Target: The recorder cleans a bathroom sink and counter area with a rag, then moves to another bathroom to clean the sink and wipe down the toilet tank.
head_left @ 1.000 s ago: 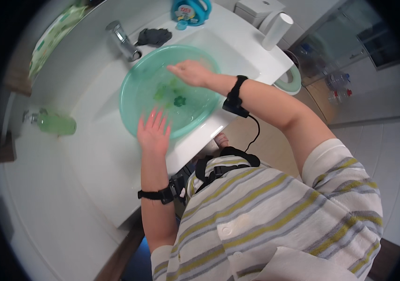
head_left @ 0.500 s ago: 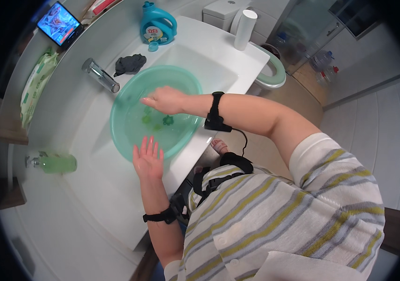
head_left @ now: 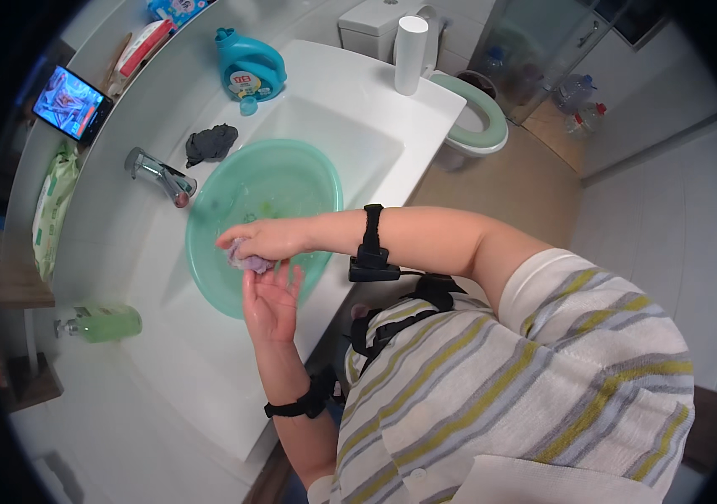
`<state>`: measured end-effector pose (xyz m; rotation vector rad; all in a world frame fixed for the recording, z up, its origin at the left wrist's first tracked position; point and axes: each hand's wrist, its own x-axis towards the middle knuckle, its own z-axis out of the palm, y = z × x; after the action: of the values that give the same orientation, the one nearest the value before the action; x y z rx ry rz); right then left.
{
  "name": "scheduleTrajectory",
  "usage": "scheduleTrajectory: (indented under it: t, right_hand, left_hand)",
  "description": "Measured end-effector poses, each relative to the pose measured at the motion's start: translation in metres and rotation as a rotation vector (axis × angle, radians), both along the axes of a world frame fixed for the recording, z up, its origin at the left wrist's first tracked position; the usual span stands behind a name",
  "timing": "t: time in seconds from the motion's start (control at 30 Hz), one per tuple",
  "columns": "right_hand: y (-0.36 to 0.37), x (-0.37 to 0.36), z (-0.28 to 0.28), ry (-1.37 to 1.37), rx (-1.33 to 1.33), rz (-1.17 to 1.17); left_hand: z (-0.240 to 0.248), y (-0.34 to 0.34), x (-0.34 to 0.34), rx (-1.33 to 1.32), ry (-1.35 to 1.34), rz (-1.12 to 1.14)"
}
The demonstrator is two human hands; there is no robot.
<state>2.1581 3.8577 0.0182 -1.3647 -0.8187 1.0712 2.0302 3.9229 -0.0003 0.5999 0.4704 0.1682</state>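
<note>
Over the green plastic basin [head_left: 330, 175], my right hand [head_left: 278, 238] is closed on a crumpled pale purple cloth [head_left: 249, 261]. My left hand [head_left: 272, 307] lies palm up just below it at the basin's near edge. Its fingers are stretched out and reach to the cloth's lower side; whether they press on it I cannot tell. Water stands in the basin, with a green pattern showing at its bottom. The basin sits inside the white sink [head_left: 367, 160].
A chrome faucet [head_left: 159, 177] leans toward the basin's left rim. Behind lie a dark wet cloth [head_left: 210, 144] and a teal detergent bottle [head_left: 251, 69] with its cap beside it. A green soap bottle [head_left: 106, 323] is at left, a white cylinder [head_left: 410, 55] at the back right.
My right hand has come down and nearer to my left hand, and the pale purple cloth now shows in it. The view has shifted slightly.
</note>
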Motion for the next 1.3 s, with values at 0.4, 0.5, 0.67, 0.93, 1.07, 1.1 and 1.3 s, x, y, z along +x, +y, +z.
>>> scheduleTrajectory:
  t: [0.4,0.5,0.67,0.93,1.07,1.1,1.3]
  right_hand:
    - [-0.067,0.064,-0.013,0.51,0.07,-0.09]
    - [-0.068,0.08,-0.047,0.787,0.058,-0.172]
    - [-0.088,0.076,-0.046,0.923,-0.083,-0.033]
    - [-0.058,0.087,-0.018,0.6,0.038,-0.094]
    - [-0.04,0.084,-0.003,0.515,0.044,-0.008]
    - [-0.033,0.092,-0.01,0.505,0.036,-0.063]
    - [-0.007,0.086,-0.008,0.018,-0.108,-0.111]
  left_hand:
    - [-0.005,-0.084,0.08,1.13,0.203,0.207]
    - [-0.015,-0.097,0.087,1.753,0.17,0.203]
    - [0.0,-0.129,0.09,2.015,0.672,0.339]
    - [0.009,-0.115,0.087,2.01,0.606,0.397]
    - [0.012,-0.097,0.07,1.767,0.36,0.437]
    - [0.016,-0.094,0.069,1.763,0.348,0.436]
    - [0.021,-0.065,0.03,1.62,0.408,0.49]
